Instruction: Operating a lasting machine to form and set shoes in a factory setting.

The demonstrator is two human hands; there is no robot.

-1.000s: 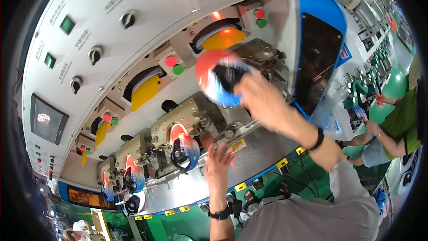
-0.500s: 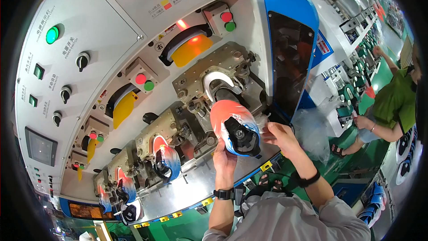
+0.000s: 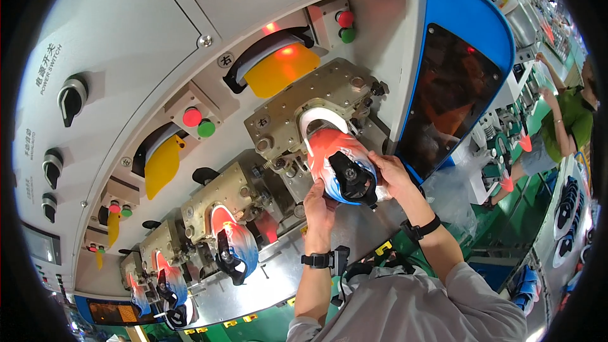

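Both of my hands are on a red, white and blue shoe upper (image 3: 324, 157) with a black lining. My left hand (image 3: 318, 208) grips its left side, the thumb along the edge. On the right side my right hand (image 3: 391, 174) holds it near the ankle opening, fingers partly hidden. The toe of the upper lies against the white U-shaped pad (image 3: 323, 116) of a metal clamping station (image 3: 307, 88). What lies under the upper is hidden.
More uppers of the same colours, one of them close by (image 3: 235, 250), sit on stations to the left. Red and green buttons (image 3: 206, 128) and yellow flaps (image 3: 282, 71) line the machine. A blue-framed dark panel (image 3: 449, 88) stands right. Another person (image 3: 563, 126) works beyond.
The upper has moved forward, its toe now up at the white pad. My right hand has come up and closed on the upper's side. The view has shifted closer to the machine.
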